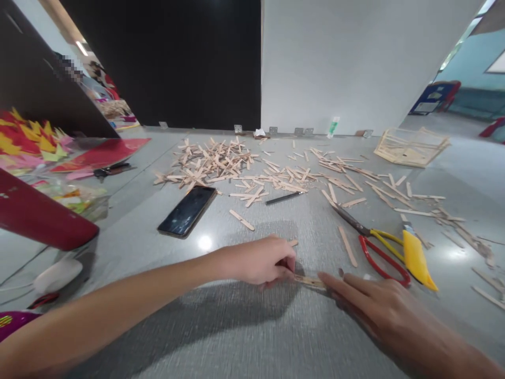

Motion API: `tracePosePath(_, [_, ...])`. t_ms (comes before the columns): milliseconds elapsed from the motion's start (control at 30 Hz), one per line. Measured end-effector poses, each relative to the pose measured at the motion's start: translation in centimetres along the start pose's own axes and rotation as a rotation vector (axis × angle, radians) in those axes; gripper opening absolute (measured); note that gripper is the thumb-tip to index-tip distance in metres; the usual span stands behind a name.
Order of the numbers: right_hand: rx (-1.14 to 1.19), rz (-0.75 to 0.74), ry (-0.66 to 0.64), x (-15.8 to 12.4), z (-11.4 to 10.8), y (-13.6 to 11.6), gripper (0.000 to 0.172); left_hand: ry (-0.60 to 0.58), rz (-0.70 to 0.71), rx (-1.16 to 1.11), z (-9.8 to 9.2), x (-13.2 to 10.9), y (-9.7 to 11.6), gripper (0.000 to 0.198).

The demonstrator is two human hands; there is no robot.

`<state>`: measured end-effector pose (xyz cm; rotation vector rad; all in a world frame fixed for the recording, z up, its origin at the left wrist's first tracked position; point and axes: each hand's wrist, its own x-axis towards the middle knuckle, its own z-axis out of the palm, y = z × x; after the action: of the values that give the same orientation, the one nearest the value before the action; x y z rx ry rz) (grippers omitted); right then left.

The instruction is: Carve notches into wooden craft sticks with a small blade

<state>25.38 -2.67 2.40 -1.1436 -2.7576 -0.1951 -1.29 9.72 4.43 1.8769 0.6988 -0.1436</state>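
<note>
Between my hands, low over the grey tabletop, lies a flat wooden craft stick [310, 281]. My left hand [270, 263] is closed, its thumb and fingers pinched at the stick's left end. My right hand [379, 302] reaches in from the right with fingers fairly straight and close together, the fingertips holding the stick's right end; its thumb is hidden. The tip of another craft stick [292, 243] shows just behind my left hand. One loose craft stick [347, 246] lies beyond my right hand, near red-and-yellow-handled scissors [384, 252].
A yellow-handled cutter [417, 258] rests beside the scissors. Farther back are a heap of craft sticks [213, 160], a dark pen-like tool [283, 198] and a black phone [187, 211]. A stick-built frame [411, 147] stands back right; a red cylinder [43, 213] and white mouse [58, 275] are left.
</note>
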Motion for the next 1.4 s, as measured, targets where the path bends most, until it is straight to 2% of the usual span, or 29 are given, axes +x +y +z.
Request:
tracePosePath(133, [-0.018, -0.034, 0.032, -0.3, 0.4, 0.4, 0.046, -0.003, -0.004, 0.0, 0.0, 0.0, 0.0, 0.018])
tracePosePath(400, [0.003, -0.043, -0.017, -0.4, 0.4, 0.6, 0.05, -0.004, -0.024, 0.044, -0.1, -0.1, 0.4, 0.018])
tracePosePath(767, [-0.089, -0.065, 0.017, 0.3, -0.5, 0.2, 0.053, 0.056, 0.055, 0.288, 0.4, -0.3, 0.9, 0.022])
tracePosePath(1000, [-0.019, -0.06, -0.029, 0.1, 0.0, 0.6, 0.047, 0.008, 0.074, 0.294, -0.1, 0.0, 0.6, 0.025])
tracePosePath(1233, [-0.101, -0.1, -0.009, 0.5, -0.4, 0.4, 0.059, 0.0, 0.087, 0.295, -0.1, 0.2, 0.4, 0.023])
tracePosePath(1400, [-0.101, -0.139, -0.049, 0.5, 0.1, 0.7, 0.056, 0.003, 0.086, 0.293, -0.1, 0.2, 0.6, 0.021])
